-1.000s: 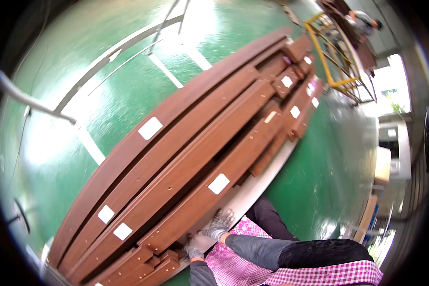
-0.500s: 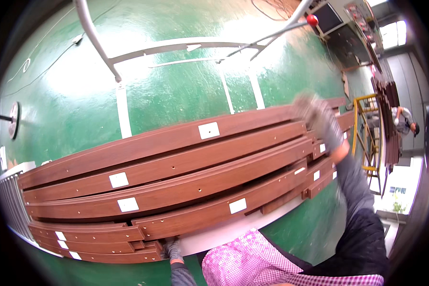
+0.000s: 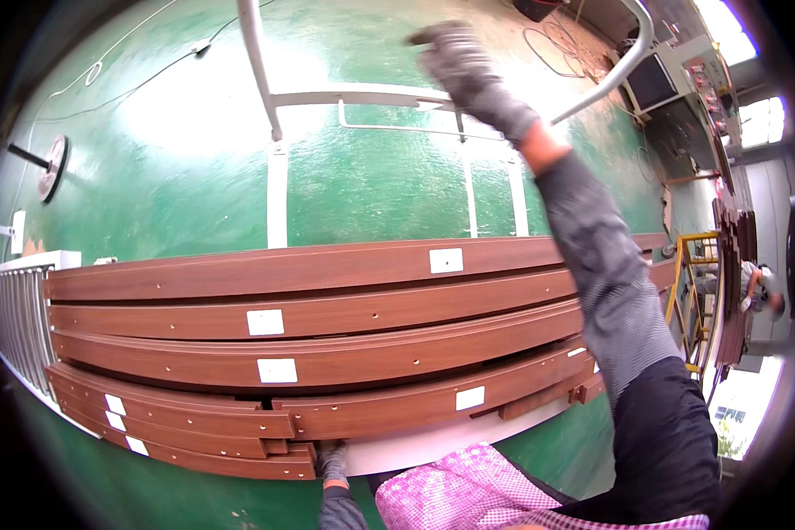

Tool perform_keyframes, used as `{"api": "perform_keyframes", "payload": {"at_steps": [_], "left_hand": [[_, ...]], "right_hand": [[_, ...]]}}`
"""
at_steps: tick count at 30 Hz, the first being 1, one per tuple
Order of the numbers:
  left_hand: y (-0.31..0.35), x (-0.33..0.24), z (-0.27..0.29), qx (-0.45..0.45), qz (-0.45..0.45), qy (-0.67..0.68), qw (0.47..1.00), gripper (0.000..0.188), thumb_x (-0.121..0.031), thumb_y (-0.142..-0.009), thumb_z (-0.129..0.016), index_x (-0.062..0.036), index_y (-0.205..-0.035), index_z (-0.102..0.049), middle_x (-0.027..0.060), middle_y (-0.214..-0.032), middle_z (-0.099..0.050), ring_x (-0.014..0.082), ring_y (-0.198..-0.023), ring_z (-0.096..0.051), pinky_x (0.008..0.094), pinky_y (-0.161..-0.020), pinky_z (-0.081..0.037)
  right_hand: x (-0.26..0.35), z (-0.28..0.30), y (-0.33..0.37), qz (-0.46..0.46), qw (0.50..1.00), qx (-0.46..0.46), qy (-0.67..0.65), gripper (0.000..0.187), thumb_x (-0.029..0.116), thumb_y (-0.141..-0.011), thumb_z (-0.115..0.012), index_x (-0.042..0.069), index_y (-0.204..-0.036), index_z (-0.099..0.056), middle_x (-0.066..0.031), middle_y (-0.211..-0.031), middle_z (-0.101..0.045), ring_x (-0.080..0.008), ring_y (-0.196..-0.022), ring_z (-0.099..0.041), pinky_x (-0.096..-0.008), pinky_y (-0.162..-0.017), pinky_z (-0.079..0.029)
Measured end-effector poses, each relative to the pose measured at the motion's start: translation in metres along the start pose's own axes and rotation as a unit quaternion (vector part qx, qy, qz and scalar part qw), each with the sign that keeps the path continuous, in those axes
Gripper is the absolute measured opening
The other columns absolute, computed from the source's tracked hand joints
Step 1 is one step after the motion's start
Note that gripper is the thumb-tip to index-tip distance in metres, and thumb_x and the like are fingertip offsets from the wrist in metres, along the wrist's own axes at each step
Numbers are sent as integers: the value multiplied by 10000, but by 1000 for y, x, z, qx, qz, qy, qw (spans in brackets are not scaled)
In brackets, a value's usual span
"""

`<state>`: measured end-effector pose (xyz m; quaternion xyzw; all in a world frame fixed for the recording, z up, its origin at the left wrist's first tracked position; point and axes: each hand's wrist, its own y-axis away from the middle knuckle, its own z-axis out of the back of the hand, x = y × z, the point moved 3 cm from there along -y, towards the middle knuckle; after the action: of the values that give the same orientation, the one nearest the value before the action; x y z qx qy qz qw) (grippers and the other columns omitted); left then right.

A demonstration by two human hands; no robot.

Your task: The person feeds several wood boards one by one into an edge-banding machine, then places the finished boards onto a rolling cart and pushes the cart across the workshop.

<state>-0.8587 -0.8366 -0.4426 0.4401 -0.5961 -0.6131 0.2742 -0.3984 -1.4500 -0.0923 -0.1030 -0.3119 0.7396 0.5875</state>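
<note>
My right hand (image 3: 468,78), in a grey glove, is stretched far forward over the frame beyond the boards. Its fingers look closed around a lever; only a short dark piece of the lever (image 3: 461,128) shows below the hand, and its red knob is hidden. Down at the near side, my left hand (image 3: 332,459), gloved too, is by the ends of the short brown boards (image 3: 212,450). Its fingertips are lost under the board edge. Long brown boards (image 3: 327,281) with white labels (image 3: 265,322) lie side by side in front of me.
A pale metal frame (image 3: 349,95) stands beyond the boards on the green floor. Slatted rollers (image 3: 18,322) are at the left end, near a round weighted base (image 3: 53,168). To the right are a yellow rack (image 3: 700,305), a stack of boards and another person (image 3: 751,287).
My right hand has swung forward and left from above the boards to the lever, which has left its slant to the right. The view has shifted; my left hand stays by the board ends.
</note>
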Motion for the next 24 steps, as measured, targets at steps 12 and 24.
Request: {"api": "perform_keyframes", "payload": {"at_steps": [12, 24], "left_hand": [[-9, -4, 16, 90, -119, -209, 966, 424, -311, -839, -365, -147, -1228, -407, 21, -1323, -360, 180, -1158, -350, 427, -902, -328], [165, -1, -143, -91, -52, -798, 594, 729, -536, -677, -598, -18, -1175, -471, 134, -1202, -486, 239, -1131, -438, 335, -931, -353]], "right_hand": [[60, -161, -98, -73, 891, 236, 380, 425, 349, -893, -226, 313, -1314, -266, -77, -1420, -151, -284, -1311, -101, -505, -1032, 4], [230, 12, 154, 138, 975, 158, -67, 378, 48, -706, -508, 103, -1075, -449, -184, -1176, -415, -357, -1103, -401, -480, -912, -353]]}}
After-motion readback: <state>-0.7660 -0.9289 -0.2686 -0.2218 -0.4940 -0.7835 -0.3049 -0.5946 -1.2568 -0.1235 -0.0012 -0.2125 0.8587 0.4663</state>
